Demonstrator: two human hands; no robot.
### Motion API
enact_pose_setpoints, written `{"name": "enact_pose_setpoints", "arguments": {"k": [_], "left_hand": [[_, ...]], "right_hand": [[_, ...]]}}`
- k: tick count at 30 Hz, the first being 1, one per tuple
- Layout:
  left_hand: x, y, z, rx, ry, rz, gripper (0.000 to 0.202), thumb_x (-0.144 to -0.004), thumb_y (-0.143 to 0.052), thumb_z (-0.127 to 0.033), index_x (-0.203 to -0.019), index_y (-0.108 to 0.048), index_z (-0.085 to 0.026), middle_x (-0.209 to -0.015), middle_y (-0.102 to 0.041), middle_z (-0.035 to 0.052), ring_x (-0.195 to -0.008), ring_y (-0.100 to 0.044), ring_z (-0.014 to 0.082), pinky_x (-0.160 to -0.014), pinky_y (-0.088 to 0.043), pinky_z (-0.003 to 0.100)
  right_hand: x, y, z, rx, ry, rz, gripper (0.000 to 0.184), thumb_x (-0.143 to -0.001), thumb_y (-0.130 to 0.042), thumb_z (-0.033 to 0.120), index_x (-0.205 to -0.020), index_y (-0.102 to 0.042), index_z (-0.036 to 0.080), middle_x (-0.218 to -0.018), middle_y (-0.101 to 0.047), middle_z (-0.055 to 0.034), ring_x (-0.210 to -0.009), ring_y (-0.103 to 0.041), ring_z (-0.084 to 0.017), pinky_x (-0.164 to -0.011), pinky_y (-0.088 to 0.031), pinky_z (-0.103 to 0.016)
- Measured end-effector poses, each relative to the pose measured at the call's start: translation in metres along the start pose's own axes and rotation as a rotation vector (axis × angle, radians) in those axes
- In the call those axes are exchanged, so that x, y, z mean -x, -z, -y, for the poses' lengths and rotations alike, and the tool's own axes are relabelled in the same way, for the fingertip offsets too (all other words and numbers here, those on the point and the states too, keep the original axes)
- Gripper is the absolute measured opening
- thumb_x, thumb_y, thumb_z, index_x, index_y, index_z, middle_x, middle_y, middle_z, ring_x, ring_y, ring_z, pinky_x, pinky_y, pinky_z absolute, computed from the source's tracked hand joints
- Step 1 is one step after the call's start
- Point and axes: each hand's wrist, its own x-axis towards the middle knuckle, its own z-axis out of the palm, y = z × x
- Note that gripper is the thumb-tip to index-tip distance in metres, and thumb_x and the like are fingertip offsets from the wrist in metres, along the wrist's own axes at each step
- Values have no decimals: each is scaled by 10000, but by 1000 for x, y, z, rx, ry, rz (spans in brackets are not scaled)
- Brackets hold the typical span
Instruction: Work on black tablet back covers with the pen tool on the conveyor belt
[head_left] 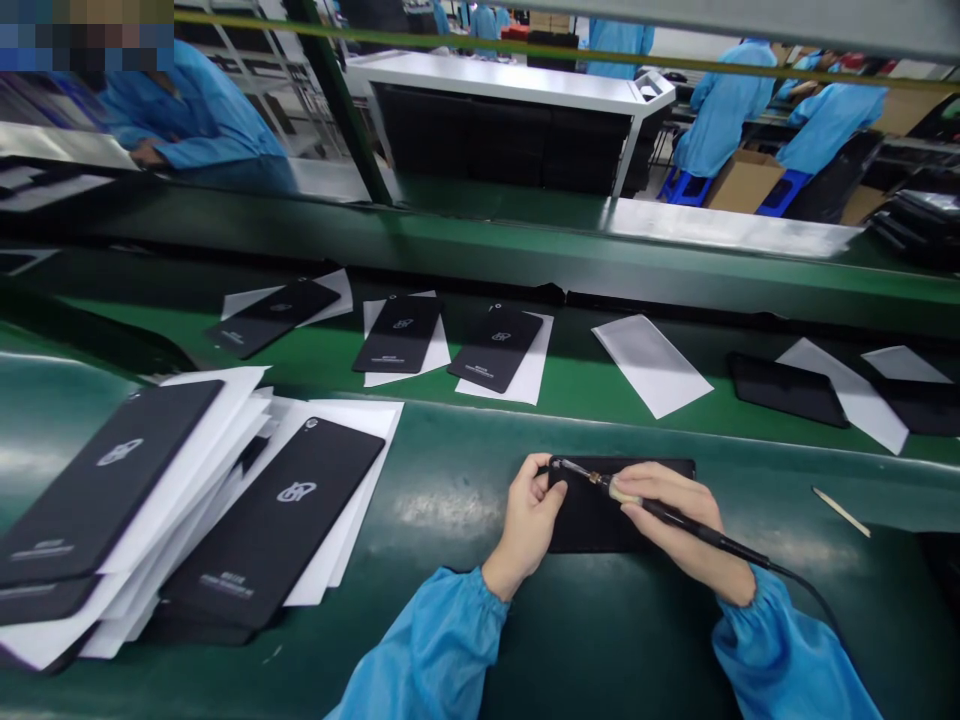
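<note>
A black tablet back cover [589, 525] lies on the green bench in front of me, its long side running left to right. My left hand [531, 520] grips its upper left corner between thumb and fingers. In my right hand [679, 510] is a soldering iron [660, 508], held like a pen, with a cable trailing off to the lower right. The iron's metal tip reaches the cover's upper left corner, close to my left fingertips. Whether the tip touches the cover, I cannot tell. My right hand hides part of the cover's right side.
Stacks of black covers [289, 510] with white sheets [352, 500] between them stand at left. On the green belt [577, 390] beyond lie several covers and sheets. A thin pale stick [841, 512] rests at right. Opposite, a blue-sleeved person [195, 110] leans on a surface.
</note>
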Motion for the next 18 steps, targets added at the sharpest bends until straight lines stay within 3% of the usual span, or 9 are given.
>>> {"name": "enact_pose_setpoints", "arguments": {"k": [9, 18], "left_hand": [[0, -1, -1, -1, 10, -4, 283, -805, -752, -263, -997, -553, -204, -745, -703, -9, -632, -651, 127, -612, -492, 217], [1, -2, -2, 4, 6, 9, 298, -805, -760, -281, -1002, -551, -200, -774, -721, 4, -660, -681, 142, -642, -511, 234]], "right_hand": [[-8, 7, -2, 23, -2, 79, 178, -938, -658, 227, -1082, -762, 231, -1073, -744, -89, -987, -720, -212, -873, -610, -330], [11, -3, -2, 18, -85, -81, 140, -922, -685, 248, -1032, -768, 225, -991, -769, -69, -910, -742, -208, -822, -624, -313]]}}
